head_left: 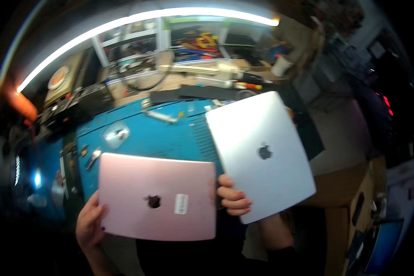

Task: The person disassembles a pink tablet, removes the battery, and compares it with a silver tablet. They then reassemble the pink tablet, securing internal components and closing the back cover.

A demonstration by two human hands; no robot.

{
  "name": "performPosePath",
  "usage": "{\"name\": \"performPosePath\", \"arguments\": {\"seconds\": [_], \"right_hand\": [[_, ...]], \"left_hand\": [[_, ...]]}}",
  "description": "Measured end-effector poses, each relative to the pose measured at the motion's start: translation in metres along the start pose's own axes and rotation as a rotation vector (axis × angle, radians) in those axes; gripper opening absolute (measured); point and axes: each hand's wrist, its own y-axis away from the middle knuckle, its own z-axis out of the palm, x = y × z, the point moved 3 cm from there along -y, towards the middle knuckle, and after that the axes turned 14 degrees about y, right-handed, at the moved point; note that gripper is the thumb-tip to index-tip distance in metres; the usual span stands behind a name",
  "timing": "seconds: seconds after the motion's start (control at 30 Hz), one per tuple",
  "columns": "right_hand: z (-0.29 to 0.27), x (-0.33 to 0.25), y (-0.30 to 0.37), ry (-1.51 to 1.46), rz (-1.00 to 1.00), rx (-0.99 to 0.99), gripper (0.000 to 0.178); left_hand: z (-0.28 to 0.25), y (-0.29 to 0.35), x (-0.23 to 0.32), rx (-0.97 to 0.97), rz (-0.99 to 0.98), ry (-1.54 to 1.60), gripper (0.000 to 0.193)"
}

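Observation:
My left hand [91, 221] grips the left edge of a rose-pink laptop [129, 184], thumb on top and the other fingers mostly hidden beneath. Its flat lid bears a dark logo and a small white sticker. Closed around the left side of a silver laptop [280, 124] is my right hand [233, 197], its fingers curled over the lid and its palm out of sight underneath. The silver one is tilted, higher and to the right, with a dark logo in its middle. Both are held up over the near side of a blue work mat [165, 138], their edges nearly meeting.
On the mat lie a small clear bag [117, 135], a metal tool [93, 159] and a white stick-like piece [161, 116]. Shelves of tools [198, 43] stand behind under a bright light strip [147, 17]. A wooden cabinet [349, 193] is at right, with a blue screen [384, 246] beyond.

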Motion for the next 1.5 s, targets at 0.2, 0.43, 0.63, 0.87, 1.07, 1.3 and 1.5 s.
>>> {"name": "performPosePath", "arguments": {"seconds": [0.2,0.43,0.63,0.87,1.07,1.3,1.5], "right_hand": [[0.010,-0.004,0.007,0.120,-0.009,0.098,0.064],[0.014,-0.006,0.008,0.139,-0.029,0.111,0.074],[0.017,-0.008,0.010,0.157,-0.043,0.139,0.076],[0.012,-0.007,0.013,0.144,-0.035,0.147,0.078],[0.016,-0.007,0.012,0.131,-0.038,0.157,0.076],[0.015,-0.004,0.005,0.124,-0.014,0.161,0.069],[0.009,-0.006,0.007,0.079,0.030,0.040,0.073]], "left_hand": [[-0.020,-0.003,0.000,-0.246,-0.085,0.155,0.071],[-0.017,-0.004,-0.003,-0.266,-0.114,0.150,0.076],[-0.013,-0.006,-0.002,-0.243,-0.132,0.098,0.081],[-0.013,-0.004,-0.001,-0.247,-0.149,0.063,0.083],[-0.012,-0.006,-0.001,-0.229,-0.165,0.103,0.082],[-0.022,-0.004,-0.006,-0.219,-0.080,0.162,0.081],[-0.016,-0.006,-0.007,-0.169,-0.046,0.091,0.084]]}}
